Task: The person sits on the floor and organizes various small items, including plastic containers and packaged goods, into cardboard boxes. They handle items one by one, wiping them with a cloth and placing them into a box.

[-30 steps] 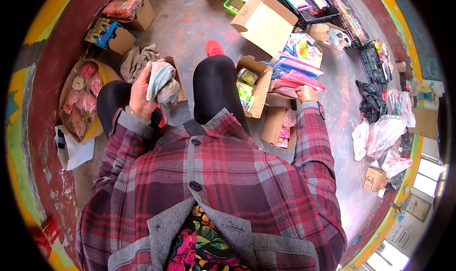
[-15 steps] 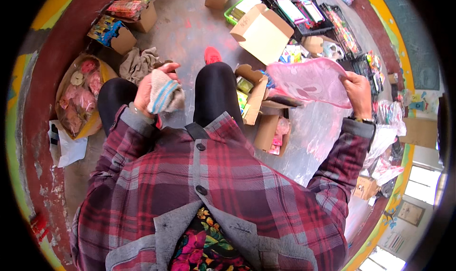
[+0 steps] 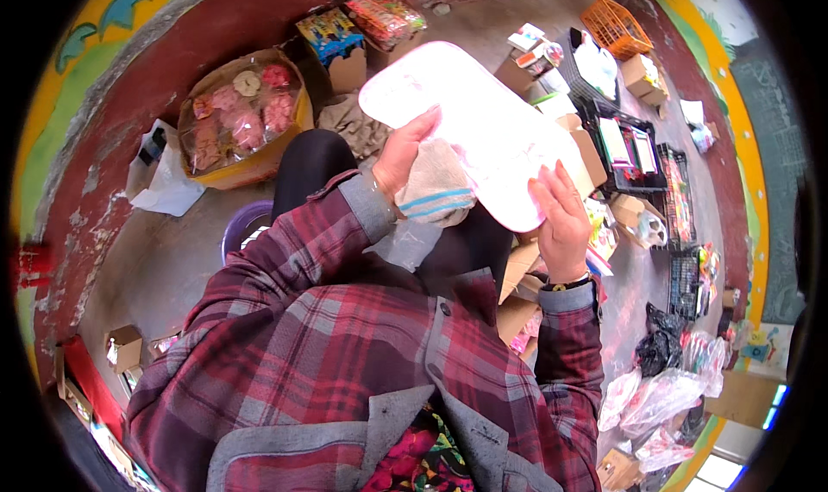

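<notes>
The pink plastic bag [image 3: 483,134], half a second ago stretched low to the right, is now being lifted before the chest; the right hand [image 3: 565,220] is pressing spread fingers against its edge; the left hand [image 3: 405,151] is pinching the bag's near side while clutching a striped cloth [image 3: 440,194], so bagging looks imminent.

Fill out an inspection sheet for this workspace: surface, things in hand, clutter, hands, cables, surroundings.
Surface: grey concrete floor, dusty, with a dark red border.
Things in hand: pale pink plastic sheet raised in front of the person; folded cloth with blue stripes pressed against it.
Clutter: basket of wrapped pink goods, open cardboard boxes, black trays of small items, orange crate, plastic bags.
Hands: left hand grips the cloth and the sheet's edge; right hand lies flat on the sheet's lower end.
Cables: nothing seen.
Surroundings: painted wall, yellow and green.
</notes>
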A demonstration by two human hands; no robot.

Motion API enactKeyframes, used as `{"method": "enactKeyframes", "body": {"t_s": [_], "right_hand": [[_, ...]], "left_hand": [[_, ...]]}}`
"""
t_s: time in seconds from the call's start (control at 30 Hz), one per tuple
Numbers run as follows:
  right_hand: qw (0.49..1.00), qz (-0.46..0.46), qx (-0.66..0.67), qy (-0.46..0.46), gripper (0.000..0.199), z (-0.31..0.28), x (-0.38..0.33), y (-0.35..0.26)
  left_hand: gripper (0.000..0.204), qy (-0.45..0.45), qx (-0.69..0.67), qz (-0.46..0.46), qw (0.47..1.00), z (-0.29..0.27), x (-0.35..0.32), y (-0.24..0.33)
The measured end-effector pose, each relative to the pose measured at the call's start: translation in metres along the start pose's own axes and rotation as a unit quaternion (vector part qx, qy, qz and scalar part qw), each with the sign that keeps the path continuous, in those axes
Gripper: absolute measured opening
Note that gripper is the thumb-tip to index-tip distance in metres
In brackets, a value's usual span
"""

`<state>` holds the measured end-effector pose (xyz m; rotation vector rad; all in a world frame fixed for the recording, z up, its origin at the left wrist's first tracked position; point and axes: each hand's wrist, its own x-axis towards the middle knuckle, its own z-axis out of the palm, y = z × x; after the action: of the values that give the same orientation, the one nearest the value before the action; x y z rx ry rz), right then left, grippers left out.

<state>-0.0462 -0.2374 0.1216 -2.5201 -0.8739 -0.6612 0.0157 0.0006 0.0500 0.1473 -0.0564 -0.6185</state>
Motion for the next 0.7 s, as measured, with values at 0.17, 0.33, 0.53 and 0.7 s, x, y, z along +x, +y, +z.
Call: {"method": "enactKeyframes", "body": {"t_s": [0.17,0.33,0.53,0.7], "right_hand": [[0.99,0.089,0.088,0.061,0.034,0.023,0.022,-0.036],[0.99,0.085,0.107,0.039,0.064,0.094,0.034,-0.096],[0.952,0.192,0.234,0.053,0.041,0.114,0.029,-0.09],[0.74,0.358,0.55,0.147,0.036,0.049,0.045,-0.063]], "left_hand": [[0.043,0.135,0.083,0.192,0.968,0.009,-0.008,0.014],[0.04,0.146,0.09,0.263,0.949,0.01,-0.001,0.009],[0.035,0.122,0.081,0.213,0.966,0.003,-0.009,0.011],[0.037,0.085,0.126,0.248,0.957,-0.016,-0.002,0.02]]}}
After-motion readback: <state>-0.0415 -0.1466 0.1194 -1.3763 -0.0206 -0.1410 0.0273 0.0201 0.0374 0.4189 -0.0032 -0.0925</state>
